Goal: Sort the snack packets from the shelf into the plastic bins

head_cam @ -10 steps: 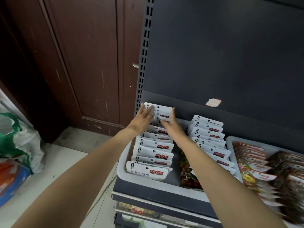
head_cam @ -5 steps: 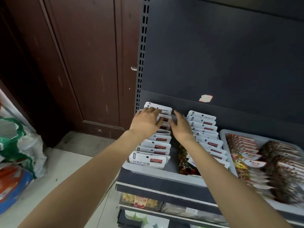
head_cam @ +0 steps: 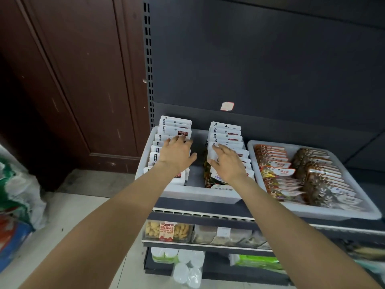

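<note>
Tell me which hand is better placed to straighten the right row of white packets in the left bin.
The right hand, probably. It already lies open on the right row of white packets. The left hand rests on the left row, across the gap.

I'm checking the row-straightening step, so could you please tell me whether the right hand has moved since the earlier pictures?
Yes. The right hand has shifted rightward, away from the left row of white packets, and now rests on the right row of white packets in the same bin.
</note>
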A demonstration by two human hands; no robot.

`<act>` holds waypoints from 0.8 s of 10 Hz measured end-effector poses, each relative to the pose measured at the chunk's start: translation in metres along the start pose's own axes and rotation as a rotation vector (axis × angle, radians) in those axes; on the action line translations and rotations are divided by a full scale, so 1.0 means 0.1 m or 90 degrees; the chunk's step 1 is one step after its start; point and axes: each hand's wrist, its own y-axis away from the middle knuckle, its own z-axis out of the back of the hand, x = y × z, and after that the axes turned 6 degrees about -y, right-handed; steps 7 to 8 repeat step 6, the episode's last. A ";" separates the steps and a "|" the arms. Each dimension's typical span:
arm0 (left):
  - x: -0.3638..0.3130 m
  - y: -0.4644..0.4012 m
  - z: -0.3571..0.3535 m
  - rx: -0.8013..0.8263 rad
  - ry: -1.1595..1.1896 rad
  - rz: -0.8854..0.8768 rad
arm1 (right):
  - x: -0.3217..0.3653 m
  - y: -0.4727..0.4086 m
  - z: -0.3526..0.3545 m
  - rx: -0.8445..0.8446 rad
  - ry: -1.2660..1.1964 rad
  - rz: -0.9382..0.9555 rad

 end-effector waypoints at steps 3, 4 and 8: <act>-0.14 0.50 -0.03 0.080 0.012 0.047 | -0.44 0.54 0.08 0.077 -0.012 0.059; -0.12 0.56 -0.07 0.095 0.009 0.048 | -0.51 0.57 0.06 0.105 0.004 0.076; -0.26 0.64 0.05 -0.020 0.037 0.085 | -0.37 0.61 0.15 -0.027 -0.022 0.097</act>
